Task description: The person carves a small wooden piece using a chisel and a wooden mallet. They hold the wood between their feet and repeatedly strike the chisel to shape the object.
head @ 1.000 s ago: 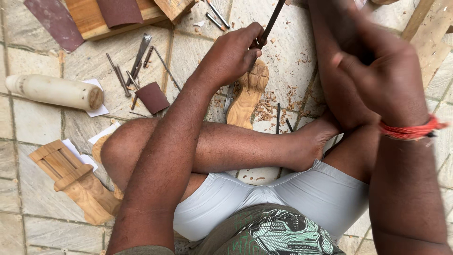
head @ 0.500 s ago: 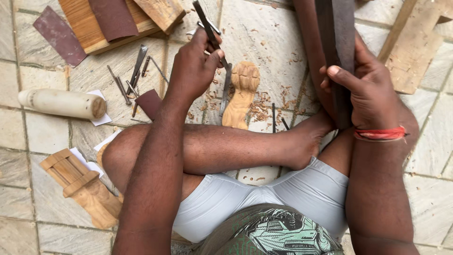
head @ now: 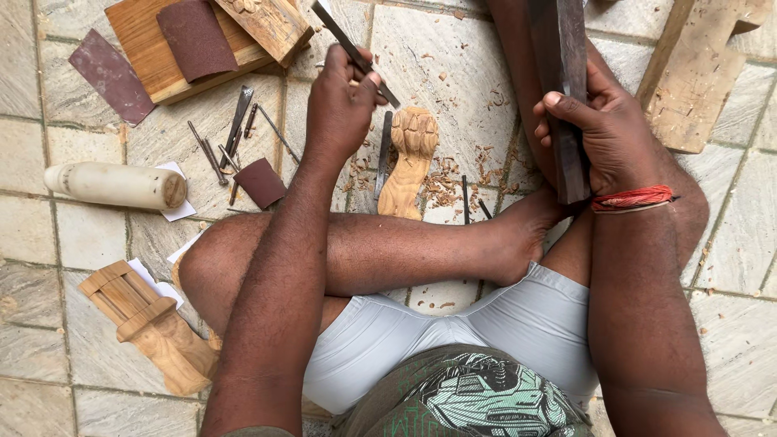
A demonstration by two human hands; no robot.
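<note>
Carving [head: 410, 160], one pale wooden piece with a worked head, lies on the stone floor [head: 453, 48] just beyond the person's crossed legs and serves as the landmark. Two hands are raised over it. Left hand [head: 338, 103] is up and to the left of the carving, forearm reaching straight out from the body, fingers curled tight around one slim dark chisel [head: 353, 50] whose blade slants up and away. Right hand [head: 603, 133] is well to the right of the carving, wrist wearing a red thread band [head: 633, 198], fingers and thumb wrapped closed around one long dark wooden block [head: 566, 89] held nearly upright. Beside the carving's left edge lies one more chisel [head: 383, 154]; to its right, two thin tools [head: 466, 198] rest among shavings. Farther left of the carving sit a loose bunch of about six metal tools [head: 231, 137], three pieces of sandpaper [head: 194, 36], one pale cylinder [head: 117, 184], and, nearer the body, one second carved piece [head: 150, 324].
</note>
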